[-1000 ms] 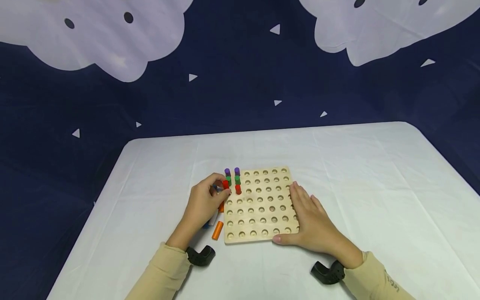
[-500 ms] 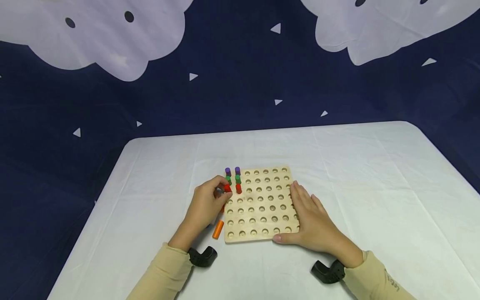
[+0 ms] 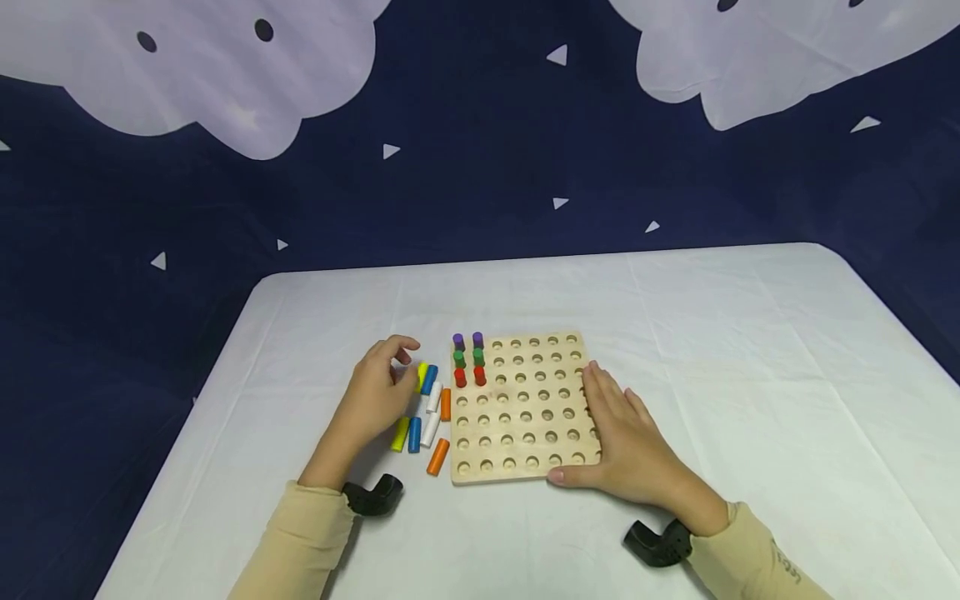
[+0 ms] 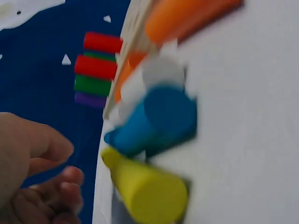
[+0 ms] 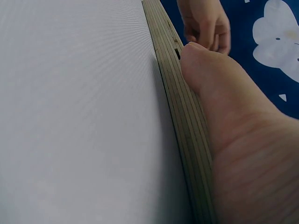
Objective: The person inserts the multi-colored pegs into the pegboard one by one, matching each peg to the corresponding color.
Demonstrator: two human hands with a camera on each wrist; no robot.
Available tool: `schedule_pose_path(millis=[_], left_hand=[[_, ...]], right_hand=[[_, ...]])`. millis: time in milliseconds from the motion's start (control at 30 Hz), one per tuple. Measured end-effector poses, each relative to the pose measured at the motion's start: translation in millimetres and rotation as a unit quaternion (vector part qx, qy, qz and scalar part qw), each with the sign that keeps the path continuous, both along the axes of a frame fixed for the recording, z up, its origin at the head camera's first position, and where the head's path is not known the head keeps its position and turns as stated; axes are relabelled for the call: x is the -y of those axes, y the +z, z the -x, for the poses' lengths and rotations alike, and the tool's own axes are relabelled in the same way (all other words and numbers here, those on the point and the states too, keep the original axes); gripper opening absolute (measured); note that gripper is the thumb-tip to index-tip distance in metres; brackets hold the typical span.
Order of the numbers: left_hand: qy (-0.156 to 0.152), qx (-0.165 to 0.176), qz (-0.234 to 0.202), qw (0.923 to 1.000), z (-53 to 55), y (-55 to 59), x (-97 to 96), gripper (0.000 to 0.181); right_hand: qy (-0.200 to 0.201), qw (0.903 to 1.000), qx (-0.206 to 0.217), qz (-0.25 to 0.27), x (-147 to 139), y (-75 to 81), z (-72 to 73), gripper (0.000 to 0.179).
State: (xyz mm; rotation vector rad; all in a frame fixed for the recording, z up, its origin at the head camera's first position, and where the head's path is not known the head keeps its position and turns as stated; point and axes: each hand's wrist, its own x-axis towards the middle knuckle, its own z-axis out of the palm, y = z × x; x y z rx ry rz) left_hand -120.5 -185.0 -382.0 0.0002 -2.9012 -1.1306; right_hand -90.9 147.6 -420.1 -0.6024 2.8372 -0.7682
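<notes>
A square wooden pegboard (image 3: 513,408) with rows of round holes lies on the table. At its far left corner stand two purple pegs (image 3: 477,340), two green pegs (image 3: 478,357) and two red pegs (image 3: 480,377), in two columns. My left hand (image 3: 378,390) hovers over the loose pegs left of the board, fingers loosely bent and holding nothing. Below it in the left wrist view lie a yellow peg (image 4: 149,191) and a blue peg (image 4: 163,116), both blurred. My right hand (image 3: 630,437) rests against the board's right edge, thumb on the near edge.
Loose orange pegs (image 3: 438,457), white pegs (image 3: 430,429), blue pegs (image 3: 415,435) and yellow pegs (image 3: 401,434) lie beside the board's left edge. The table (image 3: 720,350) has a white cloth. Behind it hangs a dark blue backdrop (image 3: 465,100) with clouds.
My left hand has let go of a red peg, which now stands in the board's left column, and has moved left over the loose pegs. My right hand has stayed at the board.
</notes>
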Motion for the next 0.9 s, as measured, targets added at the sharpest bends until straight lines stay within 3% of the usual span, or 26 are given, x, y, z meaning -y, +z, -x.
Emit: schedule_pose_path(millis=[200,333,533,900], left_hand=[[-0.029,0.075,0.047,0.9957,4.6,-6.3,8.9,0.044],[-0.049,0.095,0.057,0.9927,5.1,-6.9,8.1,0.046],[-0.048,0.094,0.066,0.9922,3.6,-7.1,5.2,0.041],[-0.014,0.065,0.027,0.9974,0.2,-12.1,5.4,0.036]], right_hand=[[-0.001,1.0000,0.002,0.002,-0.3,-0.7,0.0,0.142],[-0.001,1.0000,0.001,0.003,-0.3,-1.1,-0.2,0.142],[-0.001,1.0000,-0.001,0.003,-0.7,-0.4,-0.1,0.142],[-0.004,1.0000,0.006,0.003,0.4,0.1,-1.9,0.142]])
